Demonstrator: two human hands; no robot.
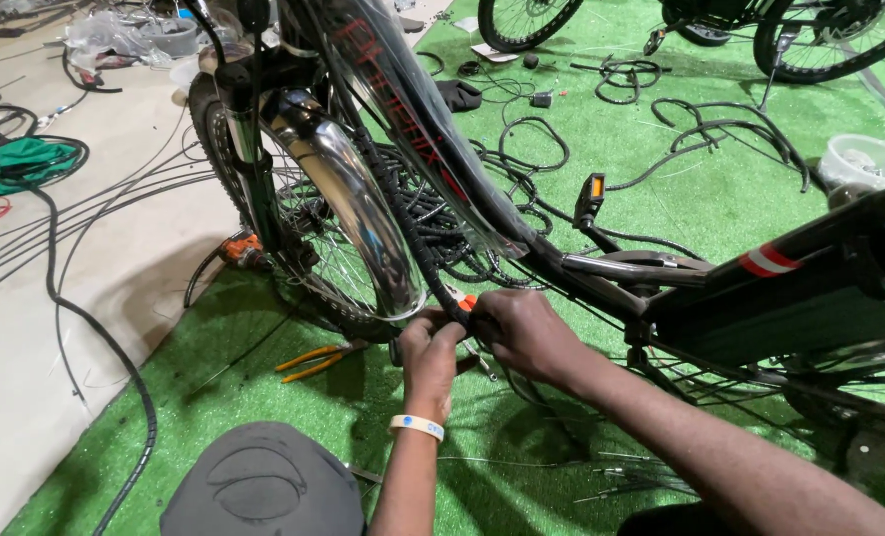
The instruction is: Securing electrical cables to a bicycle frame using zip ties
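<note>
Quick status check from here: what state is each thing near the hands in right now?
Left hand: closed on the black wrapped cable.
Right hand: closed on the same cable, beside the left.
Black wrapped cable: runs along the frame down to the hands.
Chrome mudguard: mounted over the front wheel.
Pliers: lying on the green turf, untouched; jaws hidden.
Pedal: on its crank, orange reflector showing.
White tub: upright on the turf.

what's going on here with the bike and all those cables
A person crouches beside a black bicycle on green artificial turf. Both hands meet just below the chrome front mudguard: the left hand and right hand pinch the lower end of a spiral-wrapped black cable bundle. Orange-handled pliers lie on the turf nearby, among loose cables.
</note>
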